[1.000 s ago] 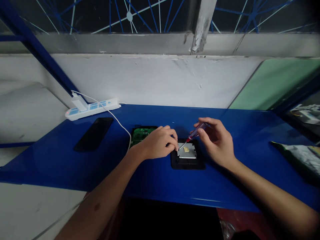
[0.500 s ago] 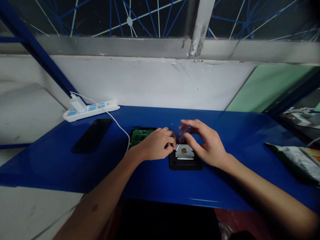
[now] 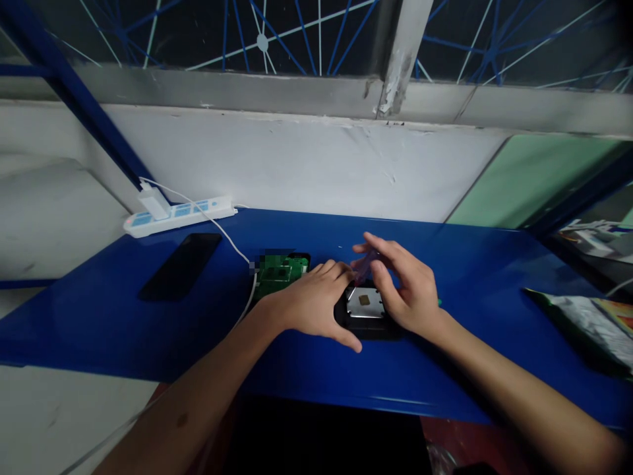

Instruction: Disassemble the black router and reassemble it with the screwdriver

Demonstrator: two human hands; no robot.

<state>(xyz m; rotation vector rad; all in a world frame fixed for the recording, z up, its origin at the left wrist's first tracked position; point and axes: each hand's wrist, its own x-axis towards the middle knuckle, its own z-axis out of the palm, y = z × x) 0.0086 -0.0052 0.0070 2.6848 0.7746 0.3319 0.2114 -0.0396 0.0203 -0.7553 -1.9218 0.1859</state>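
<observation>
In the head view a black plastic casing [image 3: 368, 328] lies on the blue table with a silver metal plate [image 3: 372, 309] in it. A small tan square pad [image 3: 364, 300] sits on the plate. My right hand [image 3: 408, 280] holds a screwdriver [image 3: 366, 264] by its clear purple handle. The shaft slants down to the plate's far left corner; the tip's exact contact is hard to make out. My left hand [image 3: 319, 297] spans the casing's left side, fingers stretched toward the far edge and thumb spread near the front edge. Beside it lies a green circuit board [image 3: 279, 272].
A black phone [image 3: 180, 267] lies to the left, near a white power strip [image 3: 182, 214] with a charger plugged in. The charger's white cable [image 3: 227, 237] runs toward the circuit board. At the right edge rests a silver and green packet [image 3: 578, 323].
My right hand has moved left with the screwdriver, which now stands steeper. My left hand has gone from curled fingers at the casing's corner to a spread thumb and fingers along its side.
</observation>
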